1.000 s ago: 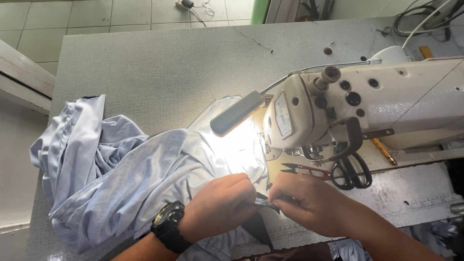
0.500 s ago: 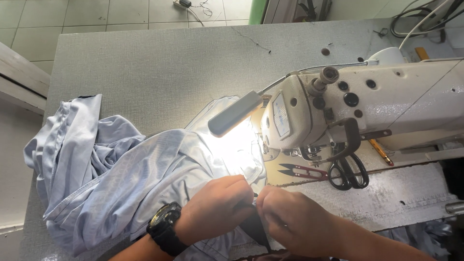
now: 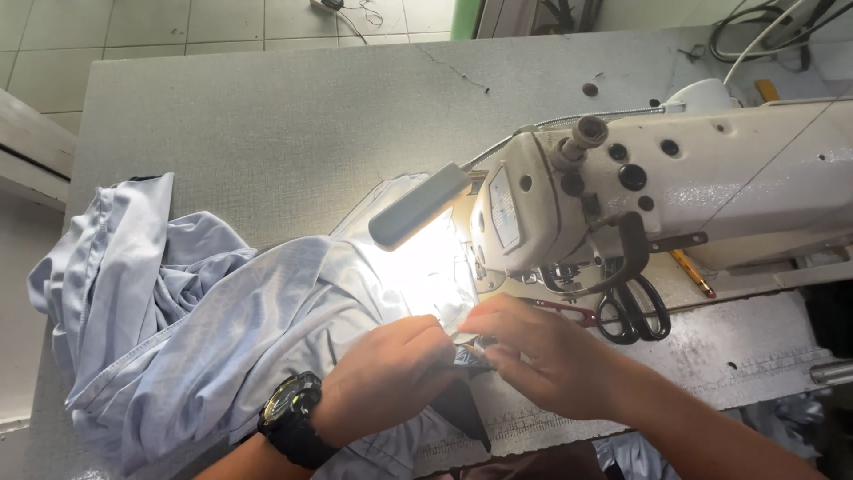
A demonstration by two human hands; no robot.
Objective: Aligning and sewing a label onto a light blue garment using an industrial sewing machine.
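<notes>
Overhead, I note a grey worktable (image 3: 267,116) on a pale tiled floor (image 3: 133,27). White sewing machine (image 3: 693,187), lamp (image 3: 418,206) lit, black scissors (image 3: 633,311) beside it. My left hand (image 3: 382,378) and right hand (image 3: 542,356) pinch the light blue garment (image 3: 204,347) shut-fingered, just before the needle; no containers seen.

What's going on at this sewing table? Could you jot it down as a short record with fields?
Place: grey worktable with a white sewing machine
Light: small lamp shining on the cloth
Cloth: pale blue garment, bunched at the left
Left hand: on the cloth's edge, black wristwatch on the wrist
Right hand: pinching a small dark piece against the left fingertips
Nearby: black-handled scissors beside the machine
</notes>
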